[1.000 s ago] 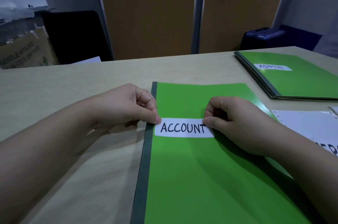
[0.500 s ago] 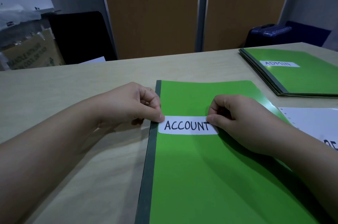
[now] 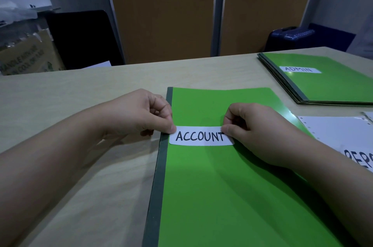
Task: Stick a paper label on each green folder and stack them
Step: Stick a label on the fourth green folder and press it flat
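A green folder (image 3: 222, 196) with a dark spine lies flat on the table in front of me. A white paper label reading ACCOUNT (image 3: 199, 136) sits across its upper part, close to the spine. My left hand (image 3: 139, 113) pinches the label's left end between thumb and forefinger. My right hand (image 3: 260, 131) pinches its right end, covering the last part of the word. At the back right lies a stack of green folders (image 3: 331, 87); the top one bears a white ADMIN label (image 3: 299, 69).
A white sheet of labels (image 3: 339, 135) with punched edge holes lies right of the folder, partly under my right forearm. Behind the light wooden table (image 3: 80, 95) are a black chair back, a cardboard box at the left and a dark blue case at the right.
Both hands have stayed pinched on the label's ends, and the label sits in about the same place on the folder. Only the camera view has shifted slightly.
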